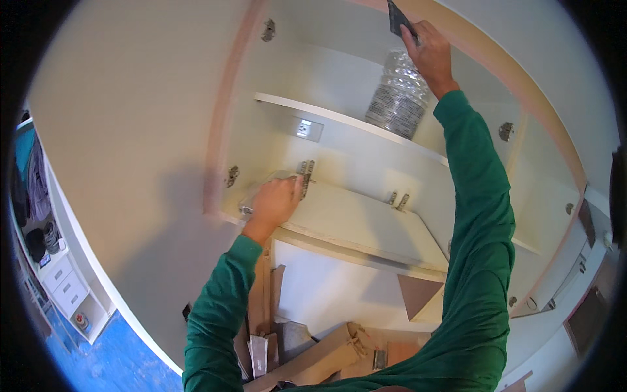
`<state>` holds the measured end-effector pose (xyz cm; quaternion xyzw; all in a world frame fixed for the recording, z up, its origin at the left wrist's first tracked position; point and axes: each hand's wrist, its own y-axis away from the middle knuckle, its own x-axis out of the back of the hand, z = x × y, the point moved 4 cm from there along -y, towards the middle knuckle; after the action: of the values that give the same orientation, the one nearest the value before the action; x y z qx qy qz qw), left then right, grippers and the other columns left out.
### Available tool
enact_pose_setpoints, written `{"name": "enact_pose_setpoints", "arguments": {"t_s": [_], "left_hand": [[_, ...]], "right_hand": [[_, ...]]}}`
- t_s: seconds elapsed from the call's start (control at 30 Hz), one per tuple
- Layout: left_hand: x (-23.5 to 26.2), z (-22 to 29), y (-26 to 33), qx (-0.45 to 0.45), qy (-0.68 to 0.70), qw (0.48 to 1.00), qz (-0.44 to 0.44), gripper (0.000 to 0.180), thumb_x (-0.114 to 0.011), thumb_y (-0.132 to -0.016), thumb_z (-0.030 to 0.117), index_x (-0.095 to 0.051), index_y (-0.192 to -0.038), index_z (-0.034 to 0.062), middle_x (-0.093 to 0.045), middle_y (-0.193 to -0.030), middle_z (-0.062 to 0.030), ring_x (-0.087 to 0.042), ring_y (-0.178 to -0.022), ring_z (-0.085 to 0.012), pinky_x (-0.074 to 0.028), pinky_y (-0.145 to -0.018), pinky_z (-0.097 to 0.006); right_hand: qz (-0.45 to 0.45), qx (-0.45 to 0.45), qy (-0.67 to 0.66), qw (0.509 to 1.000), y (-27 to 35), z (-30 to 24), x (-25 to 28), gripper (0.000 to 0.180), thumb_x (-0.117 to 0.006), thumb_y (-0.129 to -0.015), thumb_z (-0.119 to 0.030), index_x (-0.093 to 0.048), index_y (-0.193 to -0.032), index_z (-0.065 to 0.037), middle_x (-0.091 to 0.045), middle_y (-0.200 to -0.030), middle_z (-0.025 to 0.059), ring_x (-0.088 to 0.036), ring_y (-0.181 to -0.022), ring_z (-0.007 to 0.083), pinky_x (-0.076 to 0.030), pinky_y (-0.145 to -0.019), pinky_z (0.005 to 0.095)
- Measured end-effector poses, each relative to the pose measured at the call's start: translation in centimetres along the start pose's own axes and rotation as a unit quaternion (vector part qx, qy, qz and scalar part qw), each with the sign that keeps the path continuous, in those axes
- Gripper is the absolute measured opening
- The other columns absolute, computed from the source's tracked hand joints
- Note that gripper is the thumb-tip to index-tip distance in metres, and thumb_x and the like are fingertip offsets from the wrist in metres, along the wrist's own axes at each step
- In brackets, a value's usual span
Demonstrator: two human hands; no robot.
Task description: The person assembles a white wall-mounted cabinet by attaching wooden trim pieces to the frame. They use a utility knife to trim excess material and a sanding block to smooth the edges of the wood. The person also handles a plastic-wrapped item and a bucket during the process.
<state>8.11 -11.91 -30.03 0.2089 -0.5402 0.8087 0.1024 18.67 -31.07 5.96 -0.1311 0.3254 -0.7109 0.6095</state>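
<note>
Head view: a person in green long sleeves reaches up into an open white wall cabinet with both arms. The left hand lies curled over a crumpled clear plastic bag at the left front corner of the cabinet's lower white shelf board, fingers closed down on the bag beside a pair of small metal hinge plates fixed at the back of that board. The right hand is raised to the cabinet's upper edge, its fingers pinched around a flat dark scraper-like tool whose blade juts up and to the left. Just below that hand, a ribbed silver flexible duct pipe stands upright on the upper white shelf. A grey wall socket plate sits on the back panel under that shelf. Below the cabinet, brown cardboard pieces lie heaped. At far left, a white drawer unit stands on a blue floor.
</note>
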Motion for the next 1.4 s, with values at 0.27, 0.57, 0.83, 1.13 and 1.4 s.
{"name": "enact_pose_setpoints", "arguments": {"t_s": [0.27,0.57,0.83,1.13,1.4], "left_hand": [[-0.6,-0.8,0.0,-0.013,0.03,0.999,0.016,0.055,-0.042,-0.106,0.038,-0.071,-0.077,0.0013,-0.066,-0.073,-0.0262,-0.064,-0.068,-0.0467,-0.053,-0.069,-0.055],[-0.5,-0.8,0.0,-0.059,0.045,0.996,0.059,0.047,-0.047,-0.104,0.033,-0.07,-0.073,0.0061,-0.067,-0.066,-0.0207,-0.066,-0.061,-0.0401,-0.054,-0.061,-0.05],[-0.1,-1.0,0.0,-0.061,0.07,0.995,0.042,0.048,-0.047,-0.104,0.033,-0.07,-0.073,0.004,-0.067,-0.068,-0.0218,-0.067,-0.063,-0.0406,-0.054,-0.063,-0.05],[-0.2,-1.2,0.1,-0.058,0.097,0.993,0.029,0.046,-0.047,-0.104,0.032,-0.07,-0.077,0.0032,-0.065,-0.068,-0.0248,-0.064,-0.064,-0.0447,-0.052,-0.064,-0.054],[0.4,-0.7,0.2,-0.053,0.093,0.994,0.021,0.046,-0.047,-0.104,0.032,-0.069,-0.076,0.0029,-0.067,-0.069,-0.0225,-0.066,-0.065,-0.042,-0.053,-0.065,-0.052]], "right_hand": [[0.022,0.015,-0.002,1.0,-4.2,-5.0,-6.6,0.015,-0.069,-0.091,-0.019,-0.073,-0.096,-0.006,-0.067,-0.087,0.0094,-0.067,-0.078,0.0303,-0.055,-0.072,0.0403],[0.014,0.008,0.004,1.0,-7.8,-9.3,-12.5,0.014,-0.068,-0.09,-0.02,-0.072,-0.093,-0.007,-0.067,-0.089,0.0094,-0.067,-0.081,0.0313,-0.056,-0.072,0.0422],[0.041,0.018,-0.064,0.997,-7.5,-11.3,-11.1,0.022,-0.073,-0.09,-0.025,-0.071,-0.092,-0.002,-0.066,-0.086,0.0131,-0.065,-0.077,0.0366,-0.052,-0.068,0.0435],[0.068,-0.04,-0.058,0.995,-6.2,-11.1,-13.1,0.025,-0.074,-0.089,-0.027,-0.071,-0.09,-0.002,-0.067,-0.087,0.0143,-0.065,-0.076,0.0379,-0.052,-0.067,0.0442],[0.074,-0.08,-0.033,0.994,-5.9,-10.5,-15.2,0.02,-0.072,-0.09,-0.025,-0.072,-0.1,-0.008,-0.069,-0.091,0.011,-0.068,-0.082,0.0337,-0.055,-0.07,0.0444]]}}
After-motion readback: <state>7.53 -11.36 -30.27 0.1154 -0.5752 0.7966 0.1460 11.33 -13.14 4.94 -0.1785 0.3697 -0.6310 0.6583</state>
